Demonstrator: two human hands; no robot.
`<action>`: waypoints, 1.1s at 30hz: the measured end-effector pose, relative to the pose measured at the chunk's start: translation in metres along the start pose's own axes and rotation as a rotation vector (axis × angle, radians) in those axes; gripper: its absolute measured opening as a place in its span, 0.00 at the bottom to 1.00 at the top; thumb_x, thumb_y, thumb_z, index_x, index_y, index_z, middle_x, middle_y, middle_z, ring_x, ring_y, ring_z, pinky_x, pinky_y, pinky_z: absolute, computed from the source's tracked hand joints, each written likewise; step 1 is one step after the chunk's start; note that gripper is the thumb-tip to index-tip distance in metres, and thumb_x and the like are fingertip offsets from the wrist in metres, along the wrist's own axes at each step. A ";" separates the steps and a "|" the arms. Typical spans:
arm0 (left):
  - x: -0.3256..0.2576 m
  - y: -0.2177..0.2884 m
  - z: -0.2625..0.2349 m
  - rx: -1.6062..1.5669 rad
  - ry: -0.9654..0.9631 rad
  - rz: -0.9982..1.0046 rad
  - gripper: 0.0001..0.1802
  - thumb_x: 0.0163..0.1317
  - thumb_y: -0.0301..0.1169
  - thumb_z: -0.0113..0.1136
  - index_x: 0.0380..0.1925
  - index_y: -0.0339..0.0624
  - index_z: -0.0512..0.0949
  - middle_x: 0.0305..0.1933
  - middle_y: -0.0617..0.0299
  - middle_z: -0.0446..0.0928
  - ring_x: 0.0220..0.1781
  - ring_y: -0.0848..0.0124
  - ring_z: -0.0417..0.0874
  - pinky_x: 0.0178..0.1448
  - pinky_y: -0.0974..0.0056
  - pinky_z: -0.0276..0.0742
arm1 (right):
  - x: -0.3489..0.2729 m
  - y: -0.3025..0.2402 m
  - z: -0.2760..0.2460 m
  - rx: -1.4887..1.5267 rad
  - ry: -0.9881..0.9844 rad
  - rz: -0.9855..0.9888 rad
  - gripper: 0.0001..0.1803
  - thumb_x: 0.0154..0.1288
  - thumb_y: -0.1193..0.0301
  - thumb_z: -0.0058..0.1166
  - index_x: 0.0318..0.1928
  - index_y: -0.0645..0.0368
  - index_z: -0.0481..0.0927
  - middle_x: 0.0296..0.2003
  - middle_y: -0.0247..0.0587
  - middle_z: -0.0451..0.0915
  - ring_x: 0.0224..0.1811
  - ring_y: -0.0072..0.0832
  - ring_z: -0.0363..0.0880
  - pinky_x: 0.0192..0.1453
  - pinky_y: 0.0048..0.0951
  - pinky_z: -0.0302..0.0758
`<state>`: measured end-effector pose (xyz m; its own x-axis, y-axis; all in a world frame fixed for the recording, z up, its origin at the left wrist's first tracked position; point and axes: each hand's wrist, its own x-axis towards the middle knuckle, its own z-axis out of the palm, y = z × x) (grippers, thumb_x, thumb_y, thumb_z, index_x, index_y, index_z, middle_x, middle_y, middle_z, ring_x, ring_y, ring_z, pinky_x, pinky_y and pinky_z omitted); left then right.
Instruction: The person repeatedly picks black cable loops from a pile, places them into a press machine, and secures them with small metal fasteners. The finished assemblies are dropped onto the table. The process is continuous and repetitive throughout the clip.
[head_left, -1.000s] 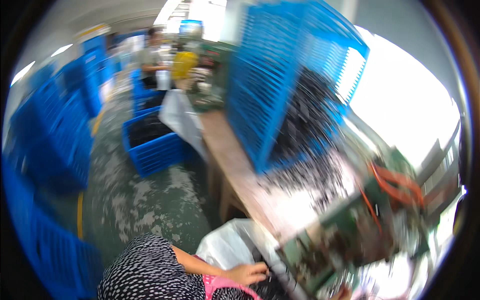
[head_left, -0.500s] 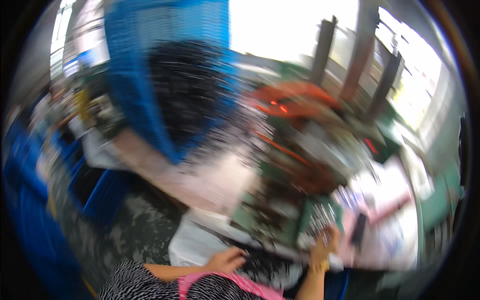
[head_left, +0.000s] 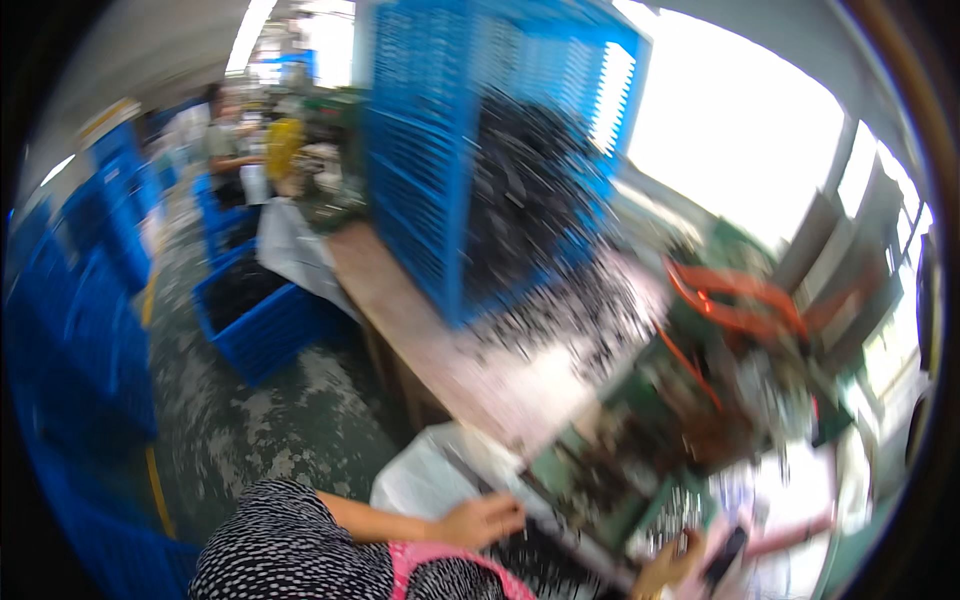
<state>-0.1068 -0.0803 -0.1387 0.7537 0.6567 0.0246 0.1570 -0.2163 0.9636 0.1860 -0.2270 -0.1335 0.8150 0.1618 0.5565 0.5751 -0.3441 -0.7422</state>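
Observation:
My left hand point(head_left: 485, 520) is over the near table edge, beside a white plastic sheet or bag point(head_left: 425, 475). Its fingers are loosely bent and apart, with nothing visible in them. Lower right, my right hand point(head_left: 672, 567) is next to a green tray point(head_left: 640, 515) of small shiny metal pieces point(head_left: 680, 510). Motion smears its fingers, so whether they pinch something cannot be made out. A green machine with an orange-red curved part point(head_left: 735, 300) stands beyond the tray. Many small black pieces point(head_left: 590, 310) spill onto the table from a tipped blue crate point(head_left: 415, 190).
A dark elongated object point(head_left: 725, 555) lies right of my right hand. Another blue crate point(head_left: 270, 325) with black contents stands on the green floor point(head_left: 250, 430). Stacked blue crates point(head_left: 90, 330) line the left side. A person point(head_left: 228, 150) is at work farther back.
The view has swung left, so the crate, table and machine appear farther right. My right hand sits lower in the picture, still by the tray; my left hand remains near the table edge.

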 end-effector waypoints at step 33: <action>0.146 0.148 -0.025 -0.403 0.173 0.511 0.09 0.74 0.30 0.53 0.48 0.36 0.75 0.38 0.60 0.83 0.32 0.81 0.75 0.37 0.75 0.71 | 0.014 -0.121 0.043 0.999 -0.508 0.238 0.26 0.63 0.84 0.57 0.60 0.62 0.67 0.44 0.35 0.78 0.49 0.21 0.74 0.55 0.22 0.71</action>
<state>0.0101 0.0018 0.0139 0.5519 0.6570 0.5136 -0.4679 -0.2658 0.8429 0.1311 -0.1438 -0.0518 0.7147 0.6243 0.3153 0.0168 0.4353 -0.9001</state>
